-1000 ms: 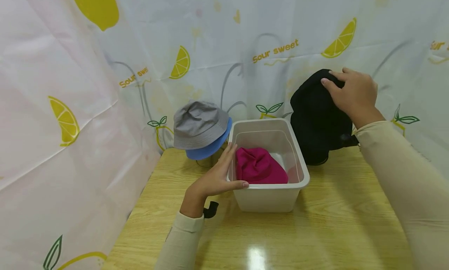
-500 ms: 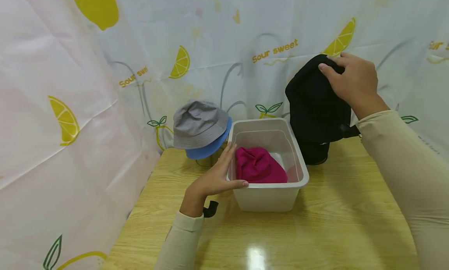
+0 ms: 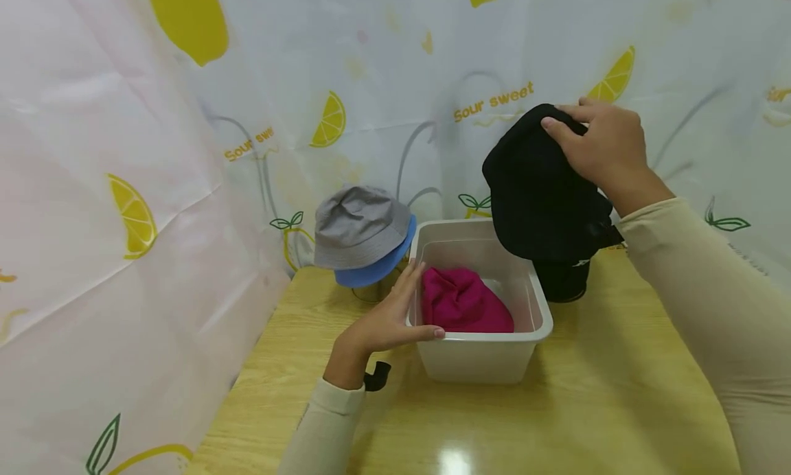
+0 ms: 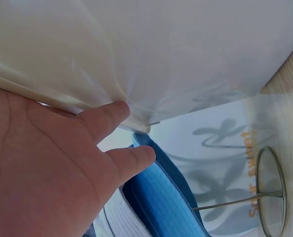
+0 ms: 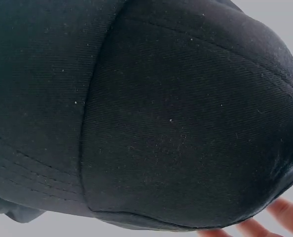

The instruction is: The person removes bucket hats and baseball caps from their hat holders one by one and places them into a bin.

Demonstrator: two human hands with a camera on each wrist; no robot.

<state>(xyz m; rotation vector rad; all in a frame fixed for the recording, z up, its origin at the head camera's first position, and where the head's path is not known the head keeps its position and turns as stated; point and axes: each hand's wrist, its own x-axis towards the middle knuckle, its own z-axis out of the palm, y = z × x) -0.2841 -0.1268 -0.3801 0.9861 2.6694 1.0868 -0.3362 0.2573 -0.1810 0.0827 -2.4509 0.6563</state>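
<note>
My right hand (image 3: 608,145) pinches the top of a black cap (image 3: 537,187) between thumb and fingers. The cap hangs over the right rear corner of a white plastic bin (image 3: 476,358), its brim downward. In the right wrist view the black cap (image 5: 186,113) fills most of the picture, with fingertips (image 5: 284,215) at its crown. My left hand (image 3: 383,324) rests against the bin's front left corner, fingers straight along the left side and thumb along the front rim. Inside the bin lies a magenta cap (image 3: 463,303).
Left of the bin, a grey bucket hat (image 3: 358,224) sits over a blue hat (image 3: 371,272) on a wire stand (image 4: 272,195). Another black item (image 3: 562,279) stands behind the bin's right side. A lemon-print curtain (image 3: 371,63) hangs behind the wooden table (image 3: 556,420).
My right hand has raised the black cap and carried it left, over the bin's rear corner. The left hand stays at the bin. The head view has shifted slightly.
</note>
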